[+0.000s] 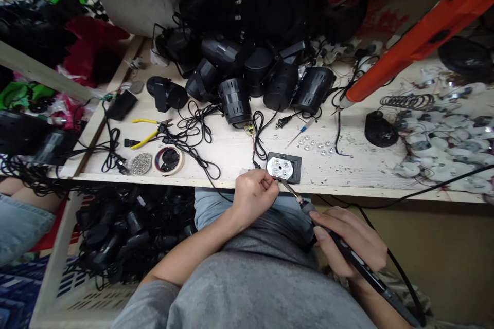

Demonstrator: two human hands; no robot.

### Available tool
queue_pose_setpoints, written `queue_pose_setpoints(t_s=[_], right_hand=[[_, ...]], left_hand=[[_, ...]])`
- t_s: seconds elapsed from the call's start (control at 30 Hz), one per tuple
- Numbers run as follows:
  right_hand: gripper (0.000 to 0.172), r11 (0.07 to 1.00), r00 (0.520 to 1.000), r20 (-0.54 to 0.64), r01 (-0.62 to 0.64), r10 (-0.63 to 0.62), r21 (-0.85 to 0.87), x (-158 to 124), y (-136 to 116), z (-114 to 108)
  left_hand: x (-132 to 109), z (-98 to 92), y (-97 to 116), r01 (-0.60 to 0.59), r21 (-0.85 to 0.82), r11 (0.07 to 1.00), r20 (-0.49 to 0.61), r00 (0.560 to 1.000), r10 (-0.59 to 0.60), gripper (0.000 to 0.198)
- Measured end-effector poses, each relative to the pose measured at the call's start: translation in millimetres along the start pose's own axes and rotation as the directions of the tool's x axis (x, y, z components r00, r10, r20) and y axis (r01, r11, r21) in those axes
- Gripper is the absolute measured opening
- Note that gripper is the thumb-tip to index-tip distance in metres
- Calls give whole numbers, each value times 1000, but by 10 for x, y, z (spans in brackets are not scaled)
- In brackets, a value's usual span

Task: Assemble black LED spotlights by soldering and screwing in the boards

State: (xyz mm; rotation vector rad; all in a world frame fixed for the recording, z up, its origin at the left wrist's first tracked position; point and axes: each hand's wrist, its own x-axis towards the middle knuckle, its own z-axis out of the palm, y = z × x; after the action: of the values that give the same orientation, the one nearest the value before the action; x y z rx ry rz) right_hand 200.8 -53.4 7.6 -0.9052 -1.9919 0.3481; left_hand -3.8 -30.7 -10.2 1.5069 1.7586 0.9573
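My right hand (pixel 349 239) grips a black soldering iron (pixel 339 241). Its metal tip reaches the lower edge of a white LED board (pixel 278 167) with several round lenses. That board sits in a black square housing (pixel 295 164) at the table's front edge. Just left of it, my left hand (pixel 255 190) is closed in a pinch beside the board's lower left corner. What its fingertips hold is too small to make out. Behind the board lie several loose clear lenses (pixel 316 145) and a blue-handled screwdriver (pixel 304 128).
Black spotlight housings (pixel 234 100) pile up at the back. Yellow-handled pliers (pixel 148 132), black cords (pixel 196 123), a tape roll (pixel 170 160) and a wire-mesh ball (pixel 140 163) lie left. An orange bar (pixel 417 36) slants over the right, near many white parts (pixel 440 139). A crate (pixel 92 298) stands below.
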Motion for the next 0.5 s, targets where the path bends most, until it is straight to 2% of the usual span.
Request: queue_pose_setpoints(t_s=[0.17,0.4,0.5], right_hand=[[18,1000,999,-32,5,-5,-18,1,-24,-58],[21,999,997,-78,-15,12,-31,-48,12,-106],[24,1000,998,-60,-26,25,-15,-51,20,-115]], left_hand=[[-10,0,-22,-43,3,999,-10,999,43,17],[-91,-117,-62,-277,-38,960,-35,961,276,11],[-118,-173,-86,-320,-55,946,-38,947,318,13]])
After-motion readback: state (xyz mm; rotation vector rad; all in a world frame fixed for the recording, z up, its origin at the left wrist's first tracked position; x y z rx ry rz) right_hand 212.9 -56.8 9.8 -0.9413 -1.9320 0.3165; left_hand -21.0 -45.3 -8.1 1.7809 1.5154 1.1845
